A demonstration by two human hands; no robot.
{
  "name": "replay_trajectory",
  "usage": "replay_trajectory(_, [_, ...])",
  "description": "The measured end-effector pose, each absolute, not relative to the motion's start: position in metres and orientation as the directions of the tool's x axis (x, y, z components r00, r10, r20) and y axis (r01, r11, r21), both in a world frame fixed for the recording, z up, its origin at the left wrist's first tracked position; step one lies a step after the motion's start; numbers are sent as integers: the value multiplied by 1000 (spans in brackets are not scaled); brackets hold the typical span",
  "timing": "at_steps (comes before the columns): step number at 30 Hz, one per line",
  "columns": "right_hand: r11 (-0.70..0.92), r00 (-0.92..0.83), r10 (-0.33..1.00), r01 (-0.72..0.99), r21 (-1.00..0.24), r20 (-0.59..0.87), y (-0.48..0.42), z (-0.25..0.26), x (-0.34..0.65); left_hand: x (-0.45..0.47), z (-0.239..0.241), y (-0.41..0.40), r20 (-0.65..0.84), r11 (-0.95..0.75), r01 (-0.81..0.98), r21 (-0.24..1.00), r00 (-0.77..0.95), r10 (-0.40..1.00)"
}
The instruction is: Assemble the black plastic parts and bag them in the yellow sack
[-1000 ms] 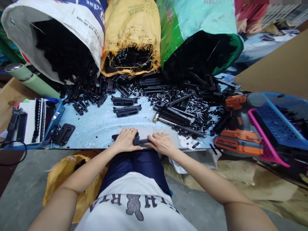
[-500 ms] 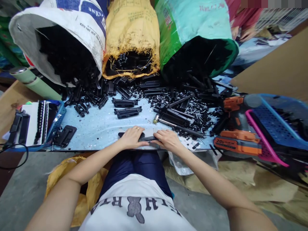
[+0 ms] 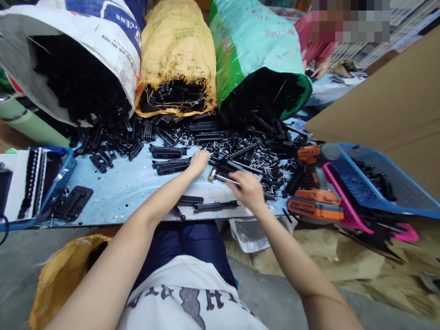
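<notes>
a long, narrow black plastic piece (image 3: 217, 206) lies along the front edge of the pale blue surface (image 3: 113, 188), probably kept there to be close to the body; neither hand touches it. the silver-headed hammer (image 3: 212, 174) with a slim shaft lies farther in, seemingly placed for right-side reach. the right hand (image 3: 248, 189) bends palm-down over its shaft, fingers curled, grip unclear. the left hand (image 3: 200, 161) extends beside thin silver pins (image 3: 263, 158), fingertips hidden, so whether it grasps anything cannot be told.

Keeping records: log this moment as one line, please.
left hand: near metal pins | right hand: over hammer | grips: unclear | black parts: near table edge
</notes>
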State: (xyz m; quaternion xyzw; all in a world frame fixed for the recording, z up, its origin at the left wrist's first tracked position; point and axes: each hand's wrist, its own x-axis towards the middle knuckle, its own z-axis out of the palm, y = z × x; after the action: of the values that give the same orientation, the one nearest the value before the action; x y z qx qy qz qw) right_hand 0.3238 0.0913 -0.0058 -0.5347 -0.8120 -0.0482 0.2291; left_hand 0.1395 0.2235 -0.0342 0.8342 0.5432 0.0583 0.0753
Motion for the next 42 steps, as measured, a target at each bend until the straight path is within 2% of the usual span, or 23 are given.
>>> replay_trajectory(2, [112,-9,913,967,-228,409,127,11,354,129,-36,216,27,-394,903,172,396,918])
replay_trajectory(3, [-48,123,931,975,-219,344,146,15,370,125,-36,211,33,-396,904,163,396,918])
replay_trajectory(5, [-313,335,924,940,-134,186,178,17,398,119,-37,203,47,-411,899,148,409,911])
replay_trajectory(6, [-382,390,915,919,-95,99,191,15,408,118,-38,198,53,-425,894,143,422,905])
replay_trajectory(8, [-420,419,908,906,-48,-18,208,7,420,121,-40,193,63,-452,881,141,448,892])
replay_trajectory(10, [-392,390,919,919,-43,-55,214,-1,422,128,-42,191,78,-454,879,144,447,891])
replay_trajectory(14, [-372,372,928,927,-40,-14,209,-8,419,139,-45,199,114,-414,895,167,400,909])
replay_trajectory(21, [-416,416,909,904,-104,-17,202,-2,426,142,-33,209,69,-376,893,247,371,926])
replay_trajectory(24, [-321,354,919,927,-192,172,185,9,416,117,-21,190,83,-352,886,303,343,936])
replay_trajectory(27, [13,125,931,927,-374,343,151,16,382,68,-16,152,157,-323,812,486,283,946])
replay_trajectory(30, [320,-198,943,758,-568,268,111,13,328,19,-18,108,167,-234,755,612,166,972])
replay_trajectory(33, [412,-470,877,635,-653,96,86,5,281,-9,-24,75,199,-270,758,593,186,962])
replay_trajectory(35, [452,-551,834,661,-599,20,80,4,263,-16,-27,64,218,-321,776,543,239,946])
replay_trajectory(40, [592,-628,772,767,-245,-98,74,21,243,-13,-21,59,172,-313,885,346,268,948])
replay_trajectory(42, [647,-668,729,744,-166,-153,71,29,236,-8,-15,61,118,-307,920,245,286,951])
